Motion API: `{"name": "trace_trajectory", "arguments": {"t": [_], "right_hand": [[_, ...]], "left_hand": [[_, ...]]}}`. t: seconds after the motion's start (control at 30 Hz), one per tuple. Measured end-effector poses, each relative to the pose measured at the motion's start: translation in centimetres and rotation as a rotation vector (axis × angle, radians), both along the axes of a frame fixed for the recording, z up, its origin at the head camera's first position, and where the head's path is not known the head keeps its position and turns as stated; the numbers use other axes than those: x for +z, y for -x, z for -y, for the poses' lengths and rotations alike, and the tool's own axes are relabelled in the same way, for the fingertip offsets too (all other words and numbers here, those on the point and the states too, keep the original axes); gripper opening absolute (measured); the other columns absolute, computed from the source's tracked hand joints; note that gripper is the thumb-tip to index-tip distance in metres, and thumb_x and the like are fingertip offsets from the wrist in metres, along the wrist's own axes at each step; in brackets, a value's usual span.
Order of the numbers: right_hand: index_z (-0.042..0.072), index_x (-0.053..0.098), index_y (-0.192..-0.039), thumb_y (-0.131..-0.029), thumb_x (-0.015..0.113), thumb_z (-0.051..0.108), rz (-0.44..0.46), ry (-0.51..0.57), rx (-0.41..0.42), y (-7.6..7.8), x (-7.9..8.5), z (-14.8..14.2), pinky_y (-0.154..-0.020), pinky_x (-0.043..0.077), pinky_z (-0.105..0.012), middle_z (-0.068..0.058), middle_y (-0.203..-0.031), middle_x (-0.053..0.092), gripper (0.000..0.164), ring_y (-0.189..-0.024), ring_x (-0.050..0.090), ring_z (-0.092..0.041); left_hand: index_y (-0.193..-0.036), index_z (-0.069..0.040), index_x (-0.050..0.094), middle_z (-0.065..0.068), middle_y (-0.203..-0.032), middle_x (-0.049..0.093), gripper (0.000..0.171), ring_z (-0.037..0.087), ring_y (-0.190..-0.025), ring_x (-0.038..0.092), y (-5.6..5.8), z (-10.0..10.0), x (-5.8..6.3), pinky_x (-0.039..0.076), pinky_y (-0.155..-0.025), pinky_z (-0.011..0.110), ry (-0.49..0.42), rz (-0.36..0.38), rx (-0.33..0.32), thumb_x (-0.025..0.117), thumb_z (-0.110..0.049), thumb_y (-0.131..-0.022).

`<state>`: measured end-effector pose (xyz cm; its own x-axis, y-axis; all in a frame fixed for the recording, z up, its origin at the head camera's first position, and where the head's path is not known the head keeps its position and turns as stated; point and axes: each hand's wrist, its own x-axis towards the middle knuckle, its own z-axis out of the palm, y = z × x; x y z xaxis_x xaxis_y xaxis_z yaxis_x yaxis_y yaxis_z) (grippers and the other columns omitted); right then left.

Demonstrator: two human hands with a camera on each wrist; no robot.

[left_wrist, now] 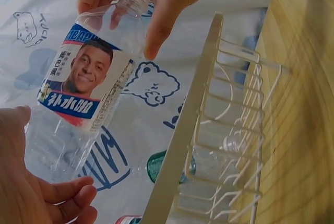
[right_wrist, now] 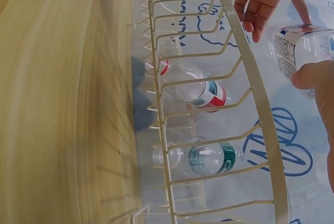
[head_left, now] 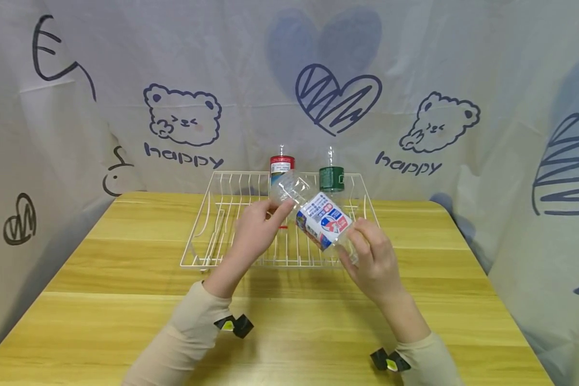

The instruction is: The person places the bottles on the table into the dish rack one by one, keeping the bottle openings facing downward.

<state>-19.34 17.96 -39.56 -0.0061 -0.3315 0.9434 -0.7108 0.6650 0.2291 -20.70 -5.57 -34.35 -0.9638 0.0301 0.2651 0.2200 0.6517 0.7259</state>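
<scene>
A clear plastic bottle [head_left: 324,220] with a white, blue and red label is held tilted above the wire rack. My right hand [head_left: 373,260] grips it at the neck end, thumb and fingers on either side in the left wrist view. No cap shows on the bottle neck [left_wrist: 134,0]. By the base end is my left hand [head_left: 258,230], its thumb over the bottle in the head view. The left fingers [left_wrist: 68,192] look loosely bent beside the base, not wrapped round it; whether they touch it I cannot tell.
A white wire rack [head_left: 198,230] stands on the wooden table [head_left: 125,268]. At its back are a clear bottle with a red label [head_left: 282,162] and one with a green label [head_left: 331,178]. Behind hangs a white cloth [head_left: 251,107] with drawings.
</scene>
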Motion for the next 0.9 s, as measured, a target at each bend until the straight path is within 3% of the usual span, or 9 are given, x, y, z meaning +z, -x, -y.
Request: {"name": "trace_trajectory", "arguments": {"t": [0.1, 0.23, 0.37, 0.47, 0.73, 0.9], "right_hand": [[-0.001, 0.052, -0.11, -0.095, 0.06, 0.018, -0.013, 0.0, -0.014, 0.0, 0.0, 0.0, -0.111, 0.038, -0.025, -0.02, -0.111, 0.052, 0.025, -0.103, 0.053, -0.034], [0.0, 0.052, -0.11, -0.095, 0.06, 0.016, -0.028, 0.009, -0.024, 0.0, 0.1, 0.1, -0.108, 0.04, -0.027, -0.019, -0.11, 0.052, 0.024, -0.103, 0.053, -0.034], [0.0, 0.053, -0.11, -0.095, 0.059, 0.016, -0.04, 0.017, -0.026, 0.1, 0.1, 0.1, -0.106, 0.042, -0.029, -0.018, -0.109, 0.053, 0.022, -0.102, 0.054, -0.034], [0.0, 0.053, -0.11, -0.095, 0.06, 0.016, -0.039, 0.015, -0.023, 0.1, 0.1, 0.1, -0.109, 0.04, -0.028, -0.018, -0.108, 0.053, 0.022, -0.103, 0.053, -0.034], [0.002, 0.054, -0.111, -0.094, 0.062, 0.018, -0.018, 0.018, -0.004, 0.1, -0.1, 0.2, -0.112, 0.037, -0.03, -0.018, -0.11, 0.055, 0.024, -0.105, 0.054, -0.035], [0.003, 0.056, -0.115, -0.094, 0.061, 0.019, 0.037, -0.014, 0.006, -0.1, -0.4, 0.0, -0.115, 0.033, -0.032, -0.019, -0.115, 0.056, 0.027, -0.111, 0.053, -0.037]], "left_hand": [[-0.092, -0.012, 0.066, 0.005, -0.088, 0.067, 0.051, 0.018, -0.074, 0.057, 0.2, -0.6, 0.0, 0.042, -0.06, 0.029, -0.065, 0.013, -0.006, 0.046, -0.059, -0.094], [-0.1, -0.006, 0.062, 0.008, -0.092, 0.064, 0.05, 0.021, -0.075, 0.059, 0.4, -1.1, 0.0, 0.046, -0.062, 0.028, -0.243, 0.085, -0.049, 0.052, -0.055, -0.094], [-0.112, -0.002, 0.057, 0.011, -0.103, 0.06, 0.053, 0.024, -0.09, 0.055, 0.4, -1.4, 0.0, 0.046, -0.072, 0.029, -0.454, 0.187, -0.092, 0.056, -0.051, -0.092], [-0.116, -0.002, 0.055, 0.01, -0.108, 0.057, 0.054, 0.025, -0.099, 0.05, 0.4, -1.4, 0.0, 0.044, -0.078, 0.031, -0.546, 0.229, -0.104, 0.056, -0.051, -0.091], [-0.11, -0.004, 0.055, 0.007, -0.1, 0.055, 0.044, 0.023, -0.096, 0.048, 0.5, -1.4, -0.1, 0.046, -0.077, 0.03, -0.65, 0.258, -0.121, 0.056, -0.045, -0.092], [-0.113, -0.003, 0.053, 0.012, -0.105, 0.055, 0.045, 0.023, -0.096, 0.049, 0.6, -0.9, 0.0, 0.042, -0.08, 0.031, -0.649, 0.248, -0.096, 0.057, -0.043, -0.092]]}}
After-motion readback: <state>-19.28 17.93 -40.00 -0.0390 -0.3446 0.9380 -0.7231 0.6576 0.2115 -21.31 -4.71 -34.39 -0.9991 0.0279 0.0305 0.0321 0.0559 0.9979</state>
